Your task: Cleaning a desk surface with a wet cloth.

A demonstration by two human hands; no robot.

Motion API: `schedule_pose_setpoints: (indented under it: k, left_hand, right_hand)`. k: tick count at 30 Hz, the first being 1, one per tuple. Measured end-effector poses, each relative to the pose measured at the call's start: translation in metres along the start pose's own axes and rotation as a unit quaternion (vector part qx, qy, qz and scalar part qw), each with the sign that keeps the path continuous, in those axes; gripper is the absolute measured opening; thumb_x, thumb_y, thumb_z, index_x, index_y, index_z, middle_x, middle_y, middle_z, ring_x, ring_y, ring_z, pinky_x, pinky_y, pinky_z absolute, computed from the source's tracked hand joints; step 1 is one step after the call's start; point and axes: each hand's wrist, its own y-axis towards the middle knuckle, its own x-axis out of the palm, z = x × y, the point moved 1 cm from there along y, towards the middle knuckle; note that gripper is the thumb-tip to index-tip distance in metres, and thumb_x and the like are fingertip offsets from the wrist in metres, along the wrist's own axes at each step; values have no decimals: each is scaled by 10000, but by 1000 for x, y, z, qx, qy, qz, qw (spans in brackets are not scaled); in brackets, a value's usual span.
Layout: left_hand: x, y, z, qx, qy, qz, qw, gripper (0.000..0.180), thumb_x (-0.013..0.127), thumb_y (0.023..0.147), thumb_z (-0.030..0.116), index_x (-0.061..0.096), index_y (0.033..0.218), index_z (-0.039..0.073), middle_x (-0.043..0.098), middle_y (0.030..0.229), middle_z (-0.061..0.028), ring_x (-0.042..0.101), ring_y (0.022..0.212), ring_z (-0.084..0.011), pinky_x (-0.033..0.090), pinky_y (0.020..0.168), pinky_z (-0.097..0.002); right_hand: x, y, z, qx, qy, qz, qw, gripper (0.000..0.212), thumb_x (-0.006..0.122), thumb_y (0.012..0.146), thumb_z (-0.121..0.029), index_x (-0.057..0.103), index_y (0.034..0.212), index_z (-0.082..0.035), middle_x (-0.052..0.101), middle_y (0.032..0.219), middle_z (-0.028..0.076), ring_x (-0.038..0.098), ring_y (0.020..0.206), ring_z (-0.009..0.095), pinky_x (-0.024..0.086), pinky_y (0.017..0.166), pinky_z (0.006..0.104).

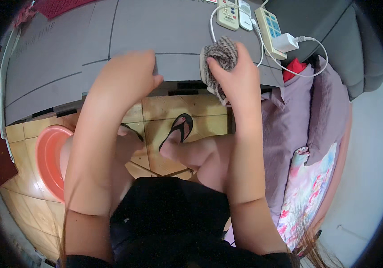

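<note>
My right hand [242, 73] is closed around a bunched grey-and-white striped cloth [222, 56]. The cloth hangs over the front edge of a table with a grey cover [164, 40]. To the left, my left hand [138, 69] bends sharply at the wrist over that same edge. Its thumb tip shows beside the table edge, but the other fingers are hidden behind the hand, so I cannot see whether they grip anything.
At the table's back right lie a beige remote control [228, 17], a white remote [245, 15] and a power strip [270, 31] with a white charger [285, 43] and cable. An orange basin [50, 161] stands on the tiled floor, left. Purple bedding [285, 129] lies right.
</note>
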Motion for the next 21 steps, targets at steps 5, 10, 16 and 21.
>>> schedule_pose_setpoints:
  k: [5, 10, 16, 21]
  left_hand:
    - [-1, 7, 0, 2, -75, -39, 996, 297, 728, 808, 245, 572, 852, -4, 630, 840, -204, 597, 809, -393, 472, 712, -446]
    - [10, 2, -3, 38, -67, 10, 997, 283, 728, 805, 222, 568, 848, -7, 622, 819, -201, 591, 805, -397, 467, 714, -451]
    - [1, 2, -4, 37, -84, -20, 996, 277, 722, 811, 224, 569, 862, -2, 619, 820, -205, 599, 825, -401, 462, 730, -468]
    - [3, 2, -2, 32, -79, -21, 996, 290, 722, 813, 233, 563, 858, -5, 610, 806, -202, 589, 798, -399, 461, 714, -461]
  right_hand:
    - [1, 1, -9, 36, -60, -78, 994, 340, 702, 799, -260, 592, 989, -1, 683, 877, 242, 647, 890, 443, 526, 768, 487]
    - [11, -13, -42, 50, -13, -191, 980, 264, 673, 775, -195, 594, 955, -19, 666, 817, 244, 643, 826, 450, 509, 745, 519]
    - [8, -2, -22, 52, 3, -191, 980, 298, 673, 763, -199, 630, 986, -5, 681, 849, 232, 664, 831, 425, 530, 750, 476]
    - [-2, 15, 5, 86, -16, -144, 986, 325, 662, 773, -191, 664, 1044, -11, 696, 930, 230, 673, 898, 403, 536, 822, 454]
